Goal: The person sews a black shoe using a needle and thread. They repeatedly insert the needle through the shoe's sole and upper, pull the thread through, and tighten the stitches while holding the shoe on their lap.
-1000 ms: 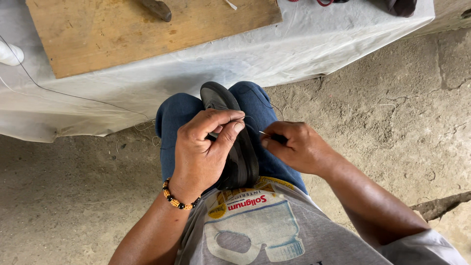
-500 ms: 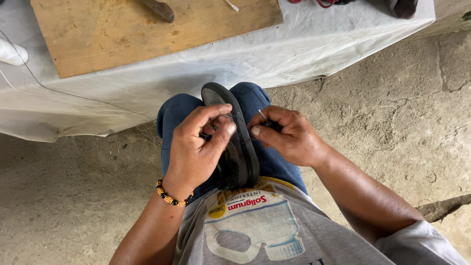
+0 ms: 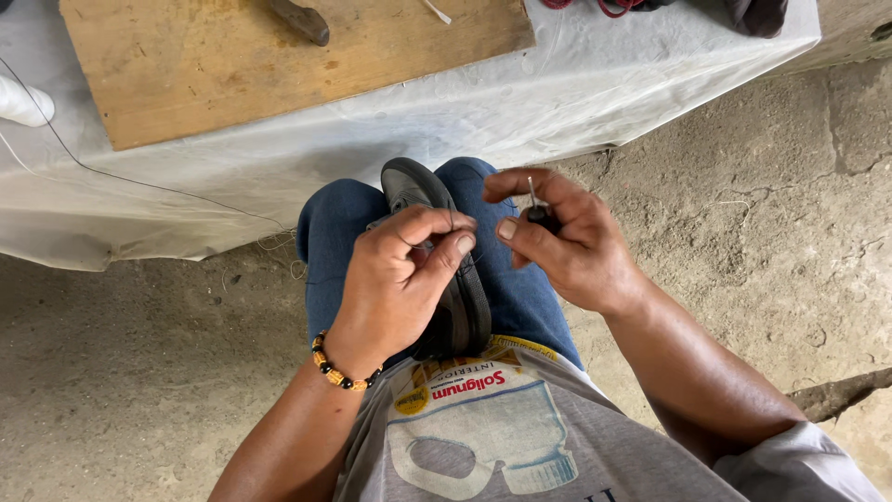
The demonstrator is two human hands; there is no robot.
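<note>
While gripped, one shoe, one awl, two hands.

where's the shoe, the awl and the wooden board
shoe [image 3: 409, 181]: head view, on the dark toe end between the knees
awl [image 3: 532, 193]: head view, on the thin metal shaft above the right hand's fingers
wooden board [image 3: 232, 65]: head view, on its bare top face

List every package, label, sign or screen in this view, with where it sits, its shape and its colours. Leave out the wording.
Printed apron or sack panel: over the person's lap and chest, at the bottom centre; grey-white cloth with a pale blue jug-shaped graphic, a yellow round badge and red lettering.
No other packages, signs or screens show; the wooden board and the white cloth-covered table carry no visible labels.
</note>
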